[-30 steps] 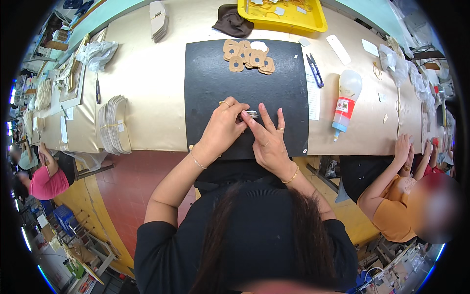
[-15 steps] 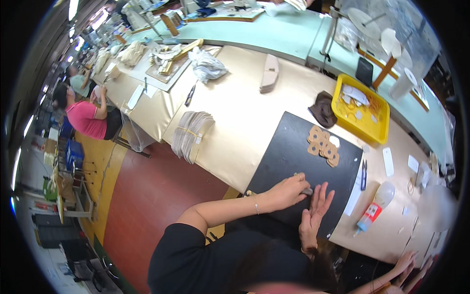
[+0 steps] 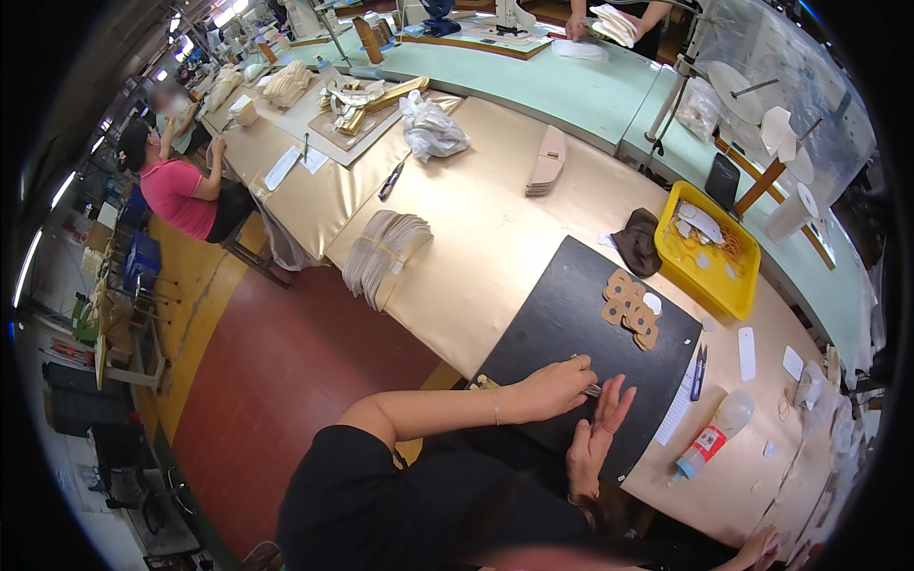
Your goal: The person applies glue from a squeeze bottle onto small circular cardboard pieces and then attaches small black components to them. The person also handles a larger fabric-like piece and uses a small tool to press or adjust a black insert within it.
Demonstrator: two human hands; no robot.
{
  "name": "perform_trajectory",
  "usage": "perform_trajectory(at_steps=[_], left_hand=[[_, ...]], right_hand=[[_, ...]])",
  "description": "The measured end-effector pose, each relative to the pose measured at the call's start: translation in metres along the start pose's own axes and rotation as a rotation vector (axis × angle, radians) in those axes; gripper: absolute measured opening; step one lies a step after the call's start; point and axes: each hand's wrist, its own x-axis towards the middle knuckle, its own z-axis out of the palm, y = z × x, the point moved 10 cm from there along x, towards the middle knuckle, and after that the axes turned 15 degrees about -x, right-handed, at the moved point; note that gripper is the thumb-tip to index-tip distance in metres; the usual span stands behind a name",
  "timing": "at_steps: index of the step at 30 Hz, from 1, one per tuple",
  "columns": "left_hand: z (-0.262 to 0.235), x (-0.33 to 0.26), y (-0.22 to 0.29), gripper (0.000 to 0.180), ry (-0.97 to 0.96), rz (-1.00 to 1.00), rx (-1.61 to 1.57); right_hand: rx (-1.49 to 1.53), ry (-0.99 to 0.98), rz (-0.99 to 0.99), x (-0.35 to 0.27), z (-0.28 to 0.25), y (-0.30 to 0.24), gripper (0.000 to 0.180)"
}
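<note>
A small pale piece (image 3: 592,388) lies on the black cutting mat (image 3: 562,324), near the mat's front edge, pinched at the fingertips of the left hand (image 3: 552,388); too little of it shows to tell its kind; the left fingers are closed narrowly on it, the forearm reaching in across the body; the right hand (image 3: 595,440) lies flat just beside it, fingers spread and straight, palm down on the mat, holding nothing. Farther up the mat sits a cluster of tan cardboard rings (image 3: 630,306) with one white oval tag among them; off the mat's right edge lie blue-handled snips (image 3: 700,369) and, nearer the table front, a clear glue bottle with a red label (image 3: 709,440), on its side. Beyond the mat a dark brown cloth (image 3: 638,243) rests beside a yellow tray (image 3: 709,285) of small parts. On the beige tabletop (image 3: 476,238) to the left stands a fanned stack of pale cut pieces (image 3: 386,255); well apart, a person in a pink shirt (image 3: 176,190) sits at another bench.
</note>
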Motion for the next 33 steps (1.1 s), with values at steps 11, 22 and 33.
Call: perform_trajectory(at_steps=[11, 22, 33], left_hand=[[-0.004, 0.002, 0.007, 0.018, 0.007, 0.088, 0.058], [-0.008, 0.011, 0.004, 0.022, 0.036, -0.043, -0.05], [-0.01, 0.01, 0.008, 0.019, 0.029, -0.003, -0.034]], right_hand=[[-0.345, -0.008, 0.048, 0.007, -0.006, -0.005, 0.07], [-0.951, -0.04, -0.052, 0.004, -0.003, -0.008, 0.06], [-0.907, 0.031, -0.132, 0.027, -0.027, -0.025, 0.046]])
